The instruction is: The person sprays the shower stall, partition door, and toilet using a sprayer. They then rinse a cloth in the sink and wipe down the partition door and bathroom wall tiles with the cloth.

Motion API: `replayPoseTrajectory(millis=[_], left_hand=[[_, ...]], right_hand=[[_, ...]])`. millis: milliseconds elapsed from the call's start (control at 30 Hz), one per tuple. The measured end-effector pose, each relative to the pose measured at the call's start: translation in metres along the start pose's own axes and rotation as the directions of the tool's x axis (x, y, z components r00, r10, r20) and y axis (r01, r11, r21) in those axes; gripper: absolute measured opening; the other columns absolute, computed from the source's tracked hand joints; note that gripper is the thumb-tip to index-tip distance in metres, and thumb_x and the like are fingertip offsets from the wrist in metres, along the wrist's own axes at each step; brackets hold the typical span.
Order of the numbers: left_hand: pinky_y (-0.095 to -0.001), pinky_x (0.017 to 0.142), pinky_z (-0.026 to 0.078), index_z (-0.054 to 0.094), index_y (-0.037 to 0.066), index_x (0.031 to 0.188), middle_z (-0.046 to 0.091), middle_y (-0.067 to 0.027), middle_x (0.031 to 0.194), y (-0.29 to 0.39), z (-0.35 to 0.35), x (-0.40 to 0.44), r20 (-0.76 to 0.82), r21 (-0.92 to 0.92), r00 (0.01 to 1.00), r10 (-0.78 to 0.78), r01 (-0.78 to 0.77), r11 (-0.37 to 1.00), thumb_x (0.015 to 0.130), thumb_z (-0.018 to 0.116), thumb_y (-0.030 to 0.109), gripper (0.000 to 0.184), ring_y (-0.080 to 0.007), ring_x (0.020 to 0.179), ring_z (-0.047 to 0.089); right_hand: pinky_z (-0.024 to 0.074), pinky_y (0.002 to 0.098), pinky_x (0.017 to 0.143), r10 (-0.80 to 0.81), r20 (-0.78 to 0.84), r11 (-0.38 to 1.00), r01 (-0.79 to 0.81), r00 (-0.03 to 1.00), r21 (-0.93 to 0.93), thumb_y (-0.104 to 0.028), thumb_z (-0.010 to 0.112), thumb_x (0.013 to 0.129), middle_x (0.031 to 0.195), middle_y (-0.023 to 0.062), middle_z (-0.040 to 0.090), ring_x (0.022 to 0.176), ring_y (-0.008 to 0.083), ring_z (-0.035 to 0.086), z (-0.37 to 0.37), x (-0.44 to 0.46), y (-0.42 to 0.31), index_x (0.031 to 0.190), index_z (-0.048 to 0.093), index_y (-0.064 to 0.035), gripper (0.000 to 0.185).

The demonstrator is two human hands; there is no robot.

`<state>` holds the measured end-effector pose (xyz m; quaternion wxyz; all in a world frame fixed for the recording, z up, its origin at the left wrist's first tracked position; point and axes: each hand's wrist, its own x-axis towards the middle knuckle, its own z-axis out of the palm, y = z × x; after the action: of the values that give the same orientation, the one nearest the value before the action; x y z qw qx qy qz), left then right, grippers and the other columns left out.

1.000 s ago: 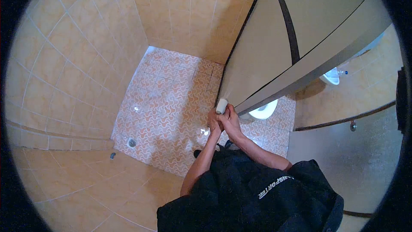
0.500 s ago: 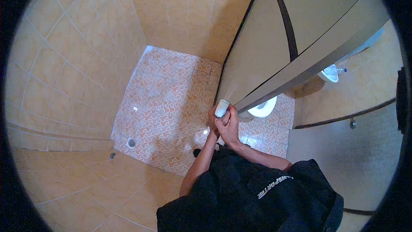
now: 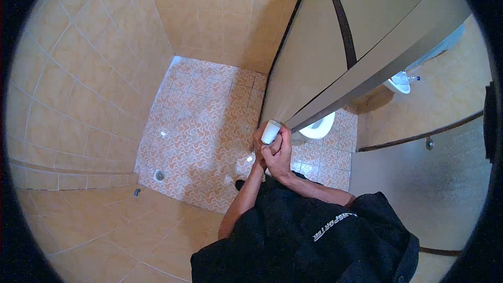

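Peach-tiled walls (image 3: 89, 110) enclose an orange-patterned floor (image 3: 196, 123) before me, light (image 3: 164, 134) glinting near its round drain (image 3: 160, 175).

Single head-worn view, taken from above the wearer's shoulders and facing forward and steeply down; landmark, the pale panel (image 3: 309, 47). The lens is wide, its round field closed by dark corners, and straight tile lines bow toward the rim. Nearest the lens, the dark shirt (image 3: 293, 230) fills the foreground below the panel. The left hand (image 3: 259, 144) and right hand (image 3: 279, 158) lie farther off, near the panel's lower end, seen from above. Farther still, the tiled floor (image 3: 194, 110) opens left of the panel. Right of it, the view reaches past its edge to the toilet (image 3: 320, 127) and washbasin (image 3: 397, 86), the toilet partly hidden.
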<state>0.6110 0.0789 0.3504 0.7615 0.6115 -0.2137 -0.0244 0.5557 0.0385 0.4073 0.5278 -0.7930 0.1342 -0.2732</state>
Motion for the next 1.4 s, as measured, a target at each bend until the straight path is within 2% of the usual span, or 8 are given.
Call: replayPoseTrajectory(millis=[667, 733, 800, 867, 1000, 1100, 1167, 1400], left_hand=[[-0.0308, 0.058, 0.045, 0.059, 0.003, 0.081, 0.057, -0.0065, 0.073, 0.002, -0.002, 0.008, 0.016, 0.032, 0.996, 0.085, -0.085, 0.996, 0.067, 0.065, 0.022, 0.024, -0.0194, 0.064, 0.055], [-0.0313, 0.059, 0.046, 0.059, 0.003, 0.083, 0.058, -0.0079, 0.074, 0.011, -0.006, 0.005, 0.048, -0.02, 0.993, -0.106, 0.107, 0.994, 0.068, 0.064, 0.022, 0.025, -0.0207, 0.065, 0.056], [-0.0322, 0.06, 0.046, 0.06, 0.003, 0.084, 0.059, -0.0086, 0.074, 0.0, -0.009, 0.0, 0.064, 0.065, 0.987, -0.151, 0.146, 0.987, 0.069, 0.065, 0.023, 0.026, -0.0212, 0.066, 0.057], [-0.034, 0.061, 0.047, 0.061, 0.003, 0.086, 0.061, -0.01, 0.075, -0.015, -0.011, -0.004, 0.088, 0.238, 0.967, -0.24, 0.214, 0.948, 0.07, 0.066, 0.027, 0.028, -0.022, 0.067, 0.058], [-0.0352, 0.061, 0.048, 0.061, 0.002, 0.087, 0.061, -0.0109, 0.072, -0.026, -0.015, -0.008, 0.102, 0.271, 0.948, -0.301, 0.264, 0.926, 0.071, 0.068, 0.029, 0.032, -0.0246, 0.065, 0.059], [-0.0372, 0.062, 0.048, 0.062, 0.003, 0.09, 0.063, -0.0128, 0.073, -0.043, -0.018, -0.019, 0.055, 0.201, 0.93, -0.364, 0.347, 0.916, 0.071, 0.068, 0.03, 0.033, -0.0277, 0.066, 0.061], [-0.0393, 0.062, 0.048, 0.064, 0.005, 0.091, 0.064, -0.015, 0.075, -0.06, -0.018, -0.027, -0.042, 0.356, 0.886, -0.461, 0.444, 0.822, 0.072, 0.067, 0.03, 0.031, -0.0288, 0.07, 0.063], [-0.042, 0.06, 0.047, 0.062, -0.004, 0.083, 0.063, -0.023, 0.076, -0.051, -0.02, -0.022, -0.018, 0.437, 0.882, -0.47, 0.43, 0.79, 0.071, 0.069, 0.031, 0.038, -0.035, 0.071, 0.063]], right_hand=[[0.0294, 0.0411, 0.1, -0.035, 0.012, 0.999, 0.036, 0.999, -0.039, -0.011, 0.061, 0.068, 0.116, 0.0201, 0.039, 0.112, 0.0328, 0.04, 0.002, -0.008, 0.014, 0.125, 0.032, 0.0047, 0.066], [0.0295, 0.0405, 0.1, 0.082, 0.037, 0.996, -0.083, 0.996, 0.014, -0.011, 0.061, 0.07, 0.117, 0.0192, 0.039, 0.113, 0.031, 0.039, 0.004, -0.009, 0.017, 0.124, 0.032, 0.0036, 0.063], [0.0339, 0.0385, 0.096, 0.086, 0.027, 0.996, -0.086, 0.996, -0.007, -0.012, 0.061, 0.073, 0.115, 0.0174, 0.042, 0.11, 0.0269, 0.042, 0.006, -0.011, 0.021, 0.124, 0.033, 0.003, 0.061], [0.0385, 0.0357, 0.091, 0.232, 0.039, 0.955, -0.235, 0.972, 0.181, -0.013, 0.061, 0.074, 0.111, 0.0155, 0.046, 0.104, 0.0229, 0.047, 0.009, -0.012, 0.026, 0.123, 0.034, 0.0034, 0.058], [0.0416, 0.033, 0.086, 0.322, 0.056, 0.931, -0.327, 0.945, 0.16, -0.013, 0.061, 0.074, 0.105, 0.0134, 0.05, 0.098, 0.0202, 0.05, 0.013, -0.012, 0.046, 0.119, 0.038, 0.0038, 0.053], [0.042, 0.0322, 0.085, 0.434, 0.091, 0.872, -0.443, 0.896, 0.208, -0.011, 0.062, 0.073, 0.101, 0.0119, 0.052, 0.096, 0.0196, 0.051, 0.017, -0.013, 0.064, 0.115, 0.042, 0.0031, 0.048], [0.0428, 0.0312, 0.082, 0.577, 0.117, 0.744, -0.58, 0.808, 0.332, -0.01, 0.062, 0.071, 0.097, 0.0101, 0.054, 0.093, 0.019, 0.052, 0.02, -0.013, 0.073, 0.111, 0.045, 0.0015, 0.045], [0.0423, 0.0291, 0.081, 0.712, 0.196, 0.554, -0.711, 0.674, 0.433, -0.004, 0.058, 0.067, 0.095, 0.007, 0.053, 0.089, 0.0175, 0.052, 0.027, -0.01, 0.101, 0.11, 0.046, -0.0024, 0.044]])
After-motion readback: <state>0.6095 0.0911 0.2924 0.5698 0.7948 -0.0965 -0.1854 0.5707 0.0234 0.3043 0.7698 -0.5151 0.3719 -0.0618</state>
